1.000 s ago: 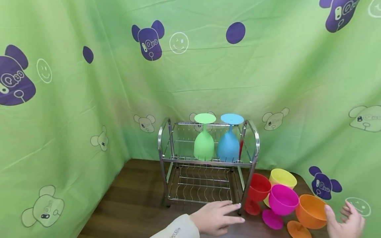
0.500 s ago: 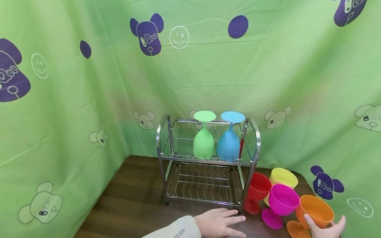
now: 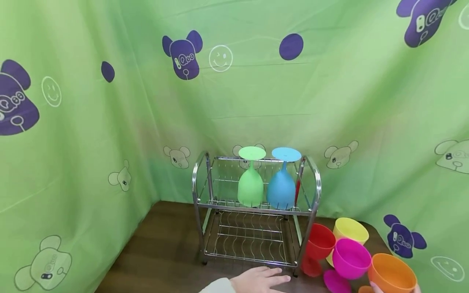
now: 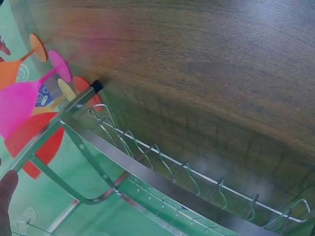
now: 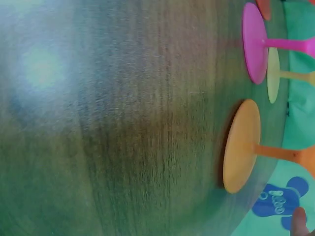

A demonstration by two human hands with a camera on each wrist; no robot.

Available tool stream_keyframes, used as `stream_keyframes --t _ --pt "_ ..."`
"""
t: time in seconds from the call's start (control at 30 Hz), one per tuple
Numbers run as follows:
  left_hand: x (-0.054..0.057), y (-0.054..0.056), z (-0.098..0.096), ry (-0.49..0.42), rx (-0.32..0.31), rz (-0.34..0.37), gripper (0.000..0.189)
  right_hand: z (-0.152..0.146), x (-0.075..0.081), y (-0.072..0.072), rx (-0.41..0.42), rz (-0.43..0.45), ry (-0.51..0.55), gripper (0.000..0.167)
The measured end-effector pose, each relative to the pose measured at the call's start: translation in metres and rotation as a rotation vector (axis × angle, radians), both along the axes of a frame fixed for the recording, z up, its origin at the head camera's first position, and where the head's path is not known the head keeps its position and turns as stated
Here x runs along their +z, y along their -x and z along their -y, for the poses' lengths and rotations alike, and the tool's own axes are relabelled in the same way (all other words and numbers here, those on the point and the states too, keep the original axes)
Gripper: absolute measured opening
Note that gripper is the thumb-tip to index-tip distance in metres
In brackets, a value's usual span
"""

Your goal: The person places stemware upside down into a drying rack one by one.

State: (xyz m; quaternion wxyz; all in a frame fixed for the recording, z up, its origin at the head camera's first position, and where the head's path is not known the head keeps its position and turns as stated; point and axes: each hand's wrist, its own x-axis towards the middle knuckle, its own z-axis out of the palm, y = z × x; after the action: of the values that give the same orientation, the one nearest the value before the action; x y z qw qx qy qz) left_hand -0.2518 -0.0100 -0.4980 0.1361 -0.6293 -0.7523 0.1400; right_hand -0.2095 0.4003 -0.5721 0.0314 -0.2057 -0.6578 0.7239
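Observation:
My right hand (image 3: 375, 287), mostly below the head view's edge, grips the bowl of an orange plastic goblet (image 3: 393, 273) from both sides. In the right wrist view the goblet's round foot (image 5: 242, 146) leans slightly over the wood, and one fingertip (image 5: 299, 222) shows beside the bowl. My left hand (image 3: 258, 280) hovers palm down before the wire rack, fingers extended and holding nothing. Next to the orange goblet stand a magenta goblet (image 3: 351, 258), a red goblet (image 3: 321, 241) and a yellow goblet (image 3: 351, 230), all upright.
A two-tier chrome dish rack (image 3: 253, 211) stands mid-table. On its upper tier a green goblet (image 3: 250, 188) and a blue goblet (image 3: 281, 189) rest upside down. Brown wooden table (image 3: 157, 252) extends left of the rack. Green printed cloth (image 3: 234, 101) hangs behind and at the sides.
My right hand has moved left from beside the orange goblet and taken hold of its bowl. The left hand stays near the rack's front. The head view has shifted slightly.

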Motion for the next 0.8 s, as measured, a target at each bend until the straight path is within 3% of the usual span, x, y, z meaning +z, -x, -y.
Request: stream_keyframes --t 0.07,0.1,0.13,0.2,0.37,0.53,0.7,0.8 --pt "-0.002 -0.002 0.000 -0.014 0.004 0.028 0.046 0.003 -0.002 -0.002 -0.126 -0.011 -0.161 0.072" --pt "-0.003 -0.003 0.000 -0.024 0.005 0.029 0.046 0.011 -0.001 -0.002 -0.296 0.043 -0.296 0.088" --pt "-0.003 -0.003 0.001 -0.033 0.005 0.027 0.046 0.015 -0.002 -0.001 -0.388 0.062 -0.391 0.102" --pt "-0.003 -0.004 0.004 -0.055 -0.002 0.015 0.045 0.020 -0.003 -0.002 -0.501 0.123 -0.474 0.123" --pt "-0.001 -0.003 0.009 -0.130 -0.009 -0.009 0.045 0.019 0.011 -0.012 -0.451 0.156 -0.356 0.119" --pt "0.003 -0.004 0.015 -0.239 0.026 -0.026 0.052 0.037 0.033 -0.019 -0.540 0.059 -0.491 0.109" --pt "0.006 -0.008 0.021 -0.294 0.057 -0.046 0.054 0.076 0.055 -0.027 -0.594 -0.123 -0.451 0.096" --pt "0.008 -0.010 0.024 -0.318 0.059 -0.033 0.054 0.106 0.063 -0.031 -0.612 -0.204 -0.524 0.093"
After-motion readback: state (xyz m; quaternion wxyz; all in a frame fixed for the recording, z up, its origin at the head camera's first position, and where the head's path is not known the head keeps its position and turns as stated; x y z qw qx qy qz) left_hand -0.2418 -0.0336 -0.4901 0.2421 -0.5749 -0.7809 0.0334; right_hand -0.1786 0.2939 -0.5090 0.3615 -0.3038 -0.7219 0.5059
